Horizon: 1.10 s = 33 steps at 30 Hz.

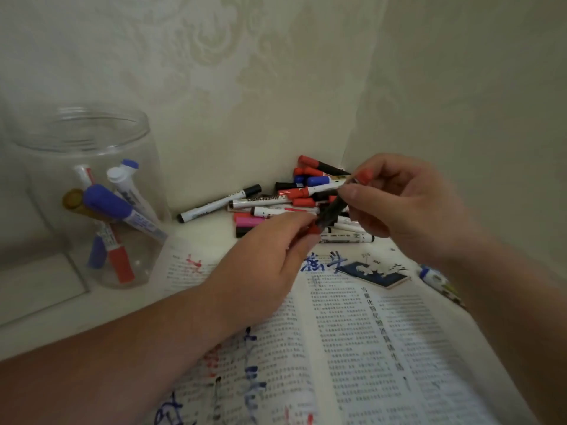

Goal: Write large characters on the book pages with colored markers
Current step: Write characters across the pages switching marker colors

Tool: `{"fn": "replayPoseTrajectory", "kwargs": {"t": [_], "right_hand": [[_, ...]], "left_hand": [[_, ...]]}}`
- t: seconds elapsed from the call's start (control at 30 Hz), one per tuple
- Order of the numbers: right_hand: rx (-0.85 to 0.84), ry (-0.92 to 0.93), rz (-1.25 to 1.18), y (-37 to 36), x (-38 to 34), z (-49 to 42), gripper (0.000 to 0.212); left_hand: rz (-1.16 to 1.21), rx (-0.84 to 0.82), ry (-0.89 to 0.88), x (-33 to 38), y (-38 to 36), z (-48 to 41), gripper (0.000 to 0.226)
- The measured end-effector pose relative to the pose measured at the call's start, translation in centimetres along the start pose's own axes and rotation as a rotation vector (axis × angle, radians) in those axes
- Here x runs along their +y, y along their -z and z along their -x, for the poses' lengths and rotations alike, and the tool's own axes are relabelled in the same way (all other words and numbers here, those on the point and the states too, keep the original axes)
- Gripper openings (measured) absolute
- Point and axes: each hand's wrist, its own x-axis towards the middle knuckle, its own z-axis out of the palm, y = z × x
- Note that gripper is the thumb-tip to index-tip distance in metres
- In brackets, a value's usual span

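Book (352, 348) pages lie open on the bench (61, 317), nearest the person, and the task looks partly done. Large characters (251, 378) in blue, red and black already cover the near left page, with more in red and blue along the far top edge. The right page shows mostly bare print, so much writing seems left.

Above the far part of the book, both hands hold one dark marker (331, 211) off the page. The left hand (264, 265) curls its fingers (303, 237) in a pinch on the lower end, where some red shows. The right hand (408, 204) pinches the upper part, and a red piece, maybe a cap, shows at its fingertips. Whether the marker is being capped or uncapped cannot be told; no tip touches paper.

Beyond, a pile (276, 204) of markers sits in the corner, and a clear jar (92, 194) of markers stands at the left.
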Motion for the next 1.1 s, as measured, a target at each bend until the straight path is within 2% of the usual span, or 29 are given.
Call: {"fn": "replayPoseTrajectory", "kwargs": {"t": [0.07, 0.1, 0.23, 0.3, 0.47, 0.63, 0.73, 0.83, 0.9, 0.93, 1.0, 1.1], "right_hand": [[0.086, -0.015, -0.188, -0.9, 1.6, 0.6, 0.017], [0.106, -0.015, -0.208, -1.5, 2.3, 0.9, 0.015], [0.029, 0.035, -0.098, -3.2, 3.7, 1.7, 0.009], [0.013, 0.067, -0.126, -3.2, 3.8, 1.9, 0.012], [0.033, 0.074, -0.214, -3.0, 4.1, 2.3, 0.009], [-0.001, 0.099, -0.279, -2.6, 3.9, 2.3, 0.007], [0.138, 0.027, -0.282, -1.7, 4.0, 1.9, 0.002], [0.259, -0.073, -0.33, -0.2, 4.4, 1.1, 0.015], [0.175, -0.128, -0.228, 0.7, 5.0, 0.7, 0.027], [0.1, -0.169, -0.178, 0.8, 5.3, 0.6, 0.026], [-0.062, -0.266, -0.186, 0.8, 5.8, 0.7, 0.01], [-0.222, -0.346, -0.225, 0.5, 6.1, 1.1, 0.009]], "left_hand": [[0.071, 0.019, 0.032, 0.2, 0.1, 0.1, 0.025], [0.097, 0.013, 0.043, 0.2, 0.1, 0.2, 0.026], [0.146, -0.035, -0.014, 0.7, 0.1, 0.2, 0.029], [0.135, -0.04, -0.032, 0.9, 0.2, 0.0, 0.03], [0.028, -0.048, -0.087, 1.1, 0.3, -0.2, 0.015], [0.089, -0.051, -0.071, 1.0, 0.3, -0.3, 0.016], [0.24, -0.072, 0.053, 0.6, 0.3, 0.1, 0.029], [0.362, 0.012, 0.17, -0.1, 0.3, 0.0, 0.019], [0.365, 0.075, 0.218, -0.7, 0.4, -0.3, 0.022], [0.338, 0.083, 0.229, -1.0, 0.3, -0.5, 0.027], [0.285, 0.065, 0.237, -1.3, 0.1, -0.5, 0.033], [0.218, -0.036, 0.289, -1.6, 0.1, -0.6, 0.041]]}}
